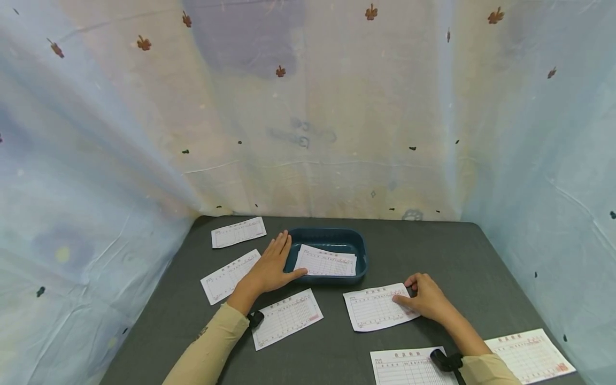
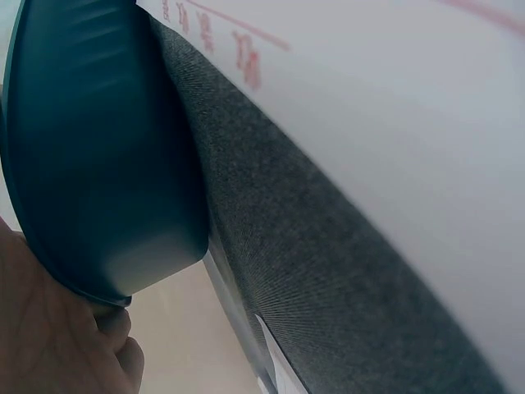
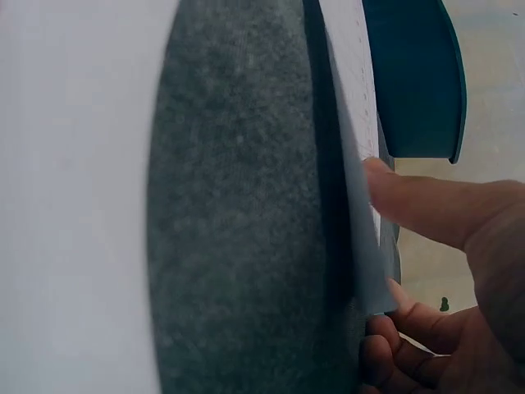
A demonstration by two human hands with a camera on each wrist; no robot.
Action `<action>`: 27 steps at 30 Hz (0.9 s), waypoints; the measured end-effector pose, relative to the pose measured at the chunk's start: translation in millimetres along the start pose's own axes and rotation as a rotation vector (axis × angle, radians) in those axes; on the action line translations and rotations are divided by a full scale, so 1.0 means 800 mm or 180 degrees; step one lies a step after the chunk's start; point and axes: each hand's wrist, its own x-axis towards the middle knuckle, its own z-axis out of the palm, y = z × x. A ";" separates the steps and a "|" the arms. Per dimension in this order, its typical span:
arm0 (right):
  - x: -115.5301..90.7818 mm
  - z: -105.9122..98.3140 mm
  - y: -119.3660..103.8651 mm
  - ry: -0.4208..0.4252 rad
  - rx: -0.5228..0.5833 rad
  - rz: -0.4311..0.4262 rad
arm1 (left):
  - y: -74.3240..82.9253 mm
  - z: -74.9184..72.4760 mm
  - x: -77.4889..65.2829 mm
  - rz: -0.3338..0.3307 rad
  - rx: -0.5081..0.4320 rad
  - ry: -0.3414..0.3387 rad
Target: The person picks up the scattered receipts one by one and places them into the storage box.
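And here's my head feed: a pale, thin sheet hangs straight ahead as the back wall (image 1: 337,187), creased, washed in cream with a lilac patch (image 1: 247,37) up top. Brown leaf motifs (image 1: 371,12) dot the upper part, small dark marks (image 1: 412,148) lower down! Over to my left, a bluish side wall (image 1: 72,214) slants in with long folds; on my right, another blue side wall (image 1: 544,187) closes the corner. Soft light, and there's a paler vertical streak (image 1: 447,107) right of centre. Below, the dark grey table (image 1: 433,251), far corners rounded, its surface finely grained in my wrist views.
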 end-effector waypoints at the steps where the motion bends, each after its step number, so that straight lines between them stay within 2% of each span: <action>1: 0.000 0.000 0.000 -0.0001 -0.0020 0.0009 | 0.000 0.001 0.000 0.0002 0.0004 0.0009; 10: -0.002 0.002 0.001 0.0035 0.0044 0.0033 | 0.001 0.001 0.000 0.0022 0.0014 0.0039; 23: -0.006 0.005 0.006 0.0202 0.0659 -0.0318 | 0.000 -0.001 0.000 0.0023 -0.0024 0.0005; 27: -0.004 0.001 0.015 0.0154 0.0832 -0.0460 | 0.000 0.001 0.001 0.0010 -0.0005 0.0005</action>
